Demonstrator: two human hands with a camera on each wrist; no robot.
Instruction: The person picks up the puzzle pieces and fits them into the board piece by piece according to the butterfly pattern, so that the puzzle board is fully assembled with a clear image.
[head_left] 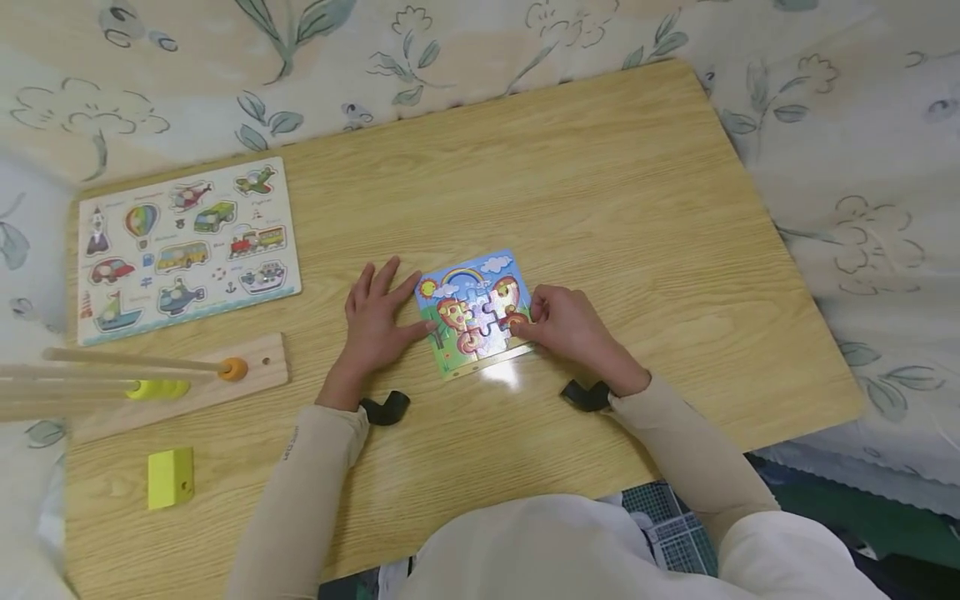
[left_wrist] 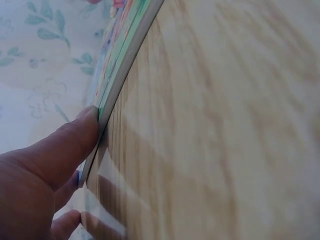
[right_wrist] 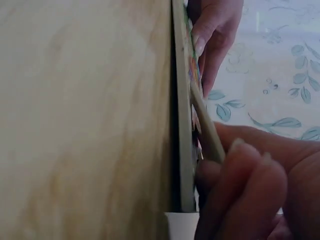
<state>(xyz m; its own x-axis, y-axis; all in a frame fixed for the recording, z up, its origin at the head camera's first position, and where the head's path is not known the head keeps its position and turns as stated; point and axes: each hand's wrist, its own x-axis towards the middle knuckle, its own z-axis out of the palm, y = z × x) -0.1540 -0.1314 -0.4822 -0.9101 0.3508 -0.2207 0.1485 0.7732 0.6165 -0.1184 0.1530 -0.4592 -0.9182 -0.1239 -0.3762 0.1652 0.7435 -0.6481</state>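
A jigsaw board with a butterfly picture, a rainbow and a sun lies at the middle of the table, several pieces set in its frame. At its left edge, my left hand spreads its fingers, with the thumb touching the board's side. My right hand pinches a jigsaw piece over the board's right part. In the right wrist view that piece stands tilted, one end at the board's surface. The fingers hide part of the piece.
A vehicle puzzle board lies at the back left. Nearer stands a wooden base with rods and orange and yellow beads. A yellow block sits at the front left. Flowered cloth hangs behind the table.
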